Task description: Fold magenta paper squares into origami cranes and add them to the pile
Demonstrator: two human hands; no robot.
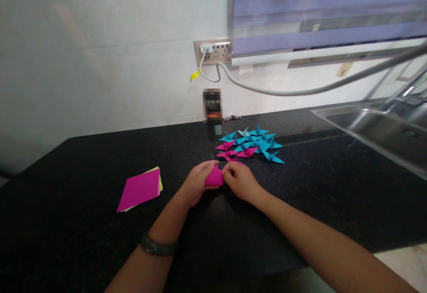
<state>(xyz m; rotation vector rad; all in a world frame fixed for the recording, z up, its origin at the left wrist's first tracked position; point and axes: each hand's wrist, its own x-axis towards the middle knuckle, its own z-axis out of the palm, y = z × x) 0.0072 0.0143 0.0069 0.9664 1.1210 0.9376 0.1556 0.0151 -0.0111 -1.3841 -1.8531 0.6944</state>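
Observation:
Between my hands is a small piece of folded pink origami paper point(214, 177). My left hand point(199, 178) grips it from the left, thumb on top and fingers underneath. At its right edge, my right hand point(243, 180) pinches the paper between thumb and fingertips. Just beyond my hands lies a group of folded paper cranes: several blue cranes point(256, 143), a pale one point(245, 131) at the back, and several pink cranes point(247, 152) nearest me. To the left rests a stack of square paper point(140, 189), magenta on top with yellow sheets showing beneath.
The black countertop point(83, 239) runs to a tiled wall. A steel sink point(393, 128) is set in at the right. A blurred-out dark item point(212, 106) stands against the wall. Above hangs a grey cable point(283, 91) from a power socket point(213, 52).

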